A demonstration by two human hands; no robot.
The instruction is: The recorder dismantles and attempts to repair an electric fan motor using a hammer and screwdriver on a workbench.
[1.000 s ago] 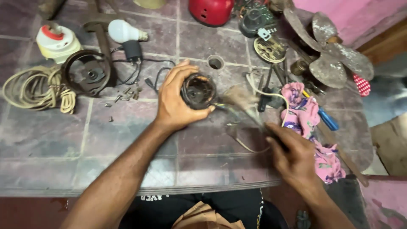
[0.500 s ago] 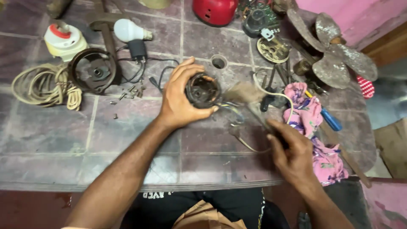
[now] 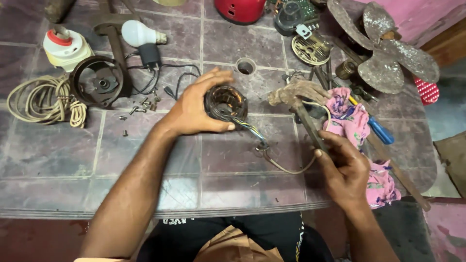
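My left hand (image 3: pixel 196 106) grips a round motor stator (image 3: pixel 226 103) with copper windings, holding it upright on the tiled table (image 3: pixel 145 165). Thin wires (image 3: pixel 272 155) trail from the stator toward my right side. My right hand (image 3: pixel 345 167) is closed around the handle of a rusty claw hammer (image 3: pixel 297 94), whose head hovers just right of the stator, not touching it.
A coiled cream cord (image 3: pixel 41 99), a dark round motor housing (image 3: pixel 99 82), a white bulb (image 3: pixel 138 33) and loose screws (image 3: pixel 138 109) lie at the left. A pink cloth (image 3: pixel 357 121), a blue-handled screwdriver (image 3: pixel 381 131), a rusty fan blade (image 3: pixel 388 53) and a red casing (image 3: pixel 240 8) sit at the right and back.
My right hand has raised the hammer, so its head now stands clearly beside the stator. My left hand has kept its grip on the stator.
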